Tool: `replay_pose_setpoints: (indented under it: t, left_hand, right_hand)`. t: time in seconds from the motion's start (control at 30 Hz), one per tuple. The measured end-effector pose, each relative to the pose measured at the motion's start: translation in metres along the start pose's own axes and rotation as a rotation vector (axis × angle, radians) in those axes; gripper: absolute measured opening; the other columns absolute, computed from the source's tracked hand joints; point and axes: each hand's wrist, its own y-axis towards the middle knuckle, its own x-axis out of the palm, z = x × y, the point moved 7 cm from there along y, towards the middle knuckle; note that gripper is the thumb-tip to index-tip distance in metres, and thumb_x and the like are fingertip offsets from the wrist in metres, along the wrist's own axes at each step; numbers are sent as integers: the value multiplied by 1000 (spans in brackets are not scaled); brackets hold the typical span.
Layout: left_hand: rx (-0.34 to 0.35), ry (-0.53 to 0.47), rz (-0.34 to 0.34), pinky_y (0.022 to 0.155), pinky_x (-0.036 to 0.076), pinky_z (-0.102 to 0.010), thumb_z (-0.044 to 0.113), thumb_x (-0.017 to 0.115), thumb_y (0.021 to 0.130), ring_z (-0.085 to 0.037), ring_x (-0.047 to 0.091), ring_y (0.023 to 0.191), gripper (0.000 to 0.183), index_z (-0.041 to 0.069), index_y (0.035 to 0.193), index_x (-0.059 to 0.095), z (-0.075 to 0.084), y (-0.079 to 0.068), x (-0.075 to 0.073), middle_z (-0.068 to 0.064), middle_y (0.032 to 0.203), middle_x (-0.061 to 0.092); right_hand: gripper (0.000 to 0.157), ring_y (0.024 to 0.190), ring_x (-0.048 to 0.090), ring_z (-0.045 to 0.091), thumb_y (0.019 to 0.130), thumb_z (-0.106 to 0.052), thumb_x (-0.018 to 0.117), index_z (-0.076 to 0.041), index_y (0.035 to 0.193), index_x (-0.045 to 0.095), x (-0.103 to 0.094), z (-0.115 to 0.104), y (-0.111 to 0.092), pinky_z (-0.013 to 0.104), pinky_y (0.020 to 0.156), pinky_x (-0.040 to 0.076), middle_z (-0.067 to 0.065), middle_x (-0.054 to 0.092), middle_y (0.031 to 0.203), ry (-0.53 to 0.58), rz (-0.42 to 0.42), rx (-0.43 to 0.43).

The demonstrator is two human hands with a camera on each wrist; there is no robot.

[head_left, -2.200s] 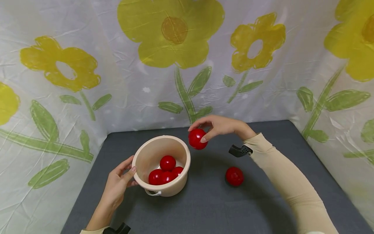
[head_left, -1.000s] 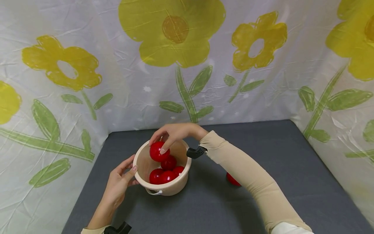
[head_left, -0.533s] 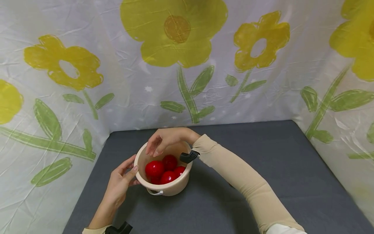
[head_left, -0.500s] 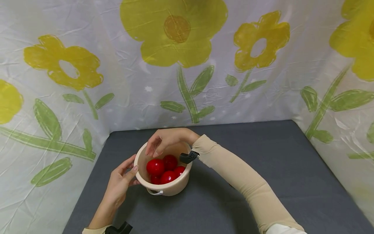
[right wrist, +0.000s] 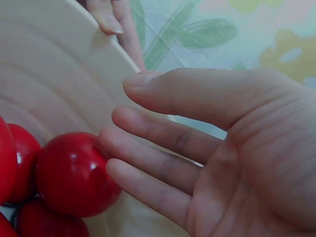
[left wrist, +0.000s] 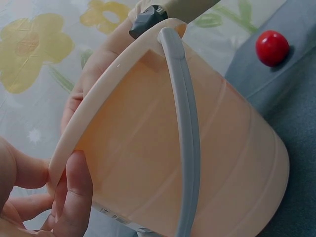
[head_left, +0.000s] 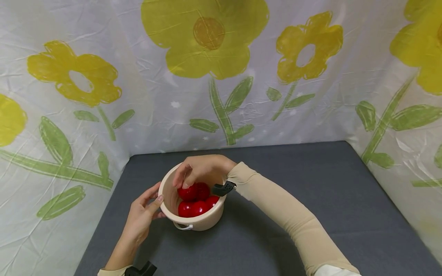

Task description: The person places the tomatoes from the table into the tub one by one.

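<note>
A cream plastic bucket stands on the dark table, its mouth facing me. My left hand pinches its rim at the left, thumb on one side and fingers on the other, as the left wrist view also shows. Several glossy red balls lie inside. My right hand reaches over the far rim into the bucket, with loosely extended fingers. In the right wrist view its fingertips are right at one red ball, and the palm holds nothing.
Another red ball rests on the table, seen in the left wrist view; my right forearm hides it in the head view. A grey handle hangs along the bucket's side. A flower-printed curtain stands behind the table.
My right hand has carried a red ball from the bucket's right into it and let go. Since then the hand has lowered slightly, and that ball has shifted right and back. The left hand keeps its grip.
</note>
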Motion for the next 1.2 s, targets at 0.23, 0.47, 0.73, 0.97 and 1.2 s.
replay_pose_setpoints:
  t: [0.23,0.47,0.73,0.97,1.2]
  left_hand:
    - [2,-7,5,63,60,-24,13,59,99,-5,64,77,49,6,146,45,-1,0,0,2,106,51]
    - [10,-9,4,64,60,-24,12,59,99,-6,64,77,50,6,146,45,-1,0,1,-1,107,50]
    - [6,-7,12,64,60,-25,11,59,99,-5,64,78,50,6,146,45,-1,1,0,-1,108,50]
    - [20,-11,10,63,60,-24,11,59,99,-5,64,78,50,4,147,44,0,0,-1,1,105,50]
    - [38,-7,3,61,59,-23,13,58,99,-4,64,79,49,4,146,45,0,-1,-1,4,104,52]
  right_hand:
    - [33,112,66,28,90,-4,68,2,122,66,-21,-28,-21,28,97,56,23,67,122,-258,14,-194]
    - [35,117,62,37,92,-3,66,1,127,63,-42,-31,-78,33,95,57,27,61,129,-258,132,-209]
    - [42,123,60,26,90,-15,73,-7,130,62,-50,24,-158,39,95,57,12,60,135,-249,304,-53]
    - [49,122,56,32,85,-28,78,-19,131,63,-38,88,-213,50,100,51,6,61,136,-361,338,169]
    - [54,120,54,39,83,-26,79,-10,132,62,-18,133,-240,47,92,53,11,59,136,-332,307,263]
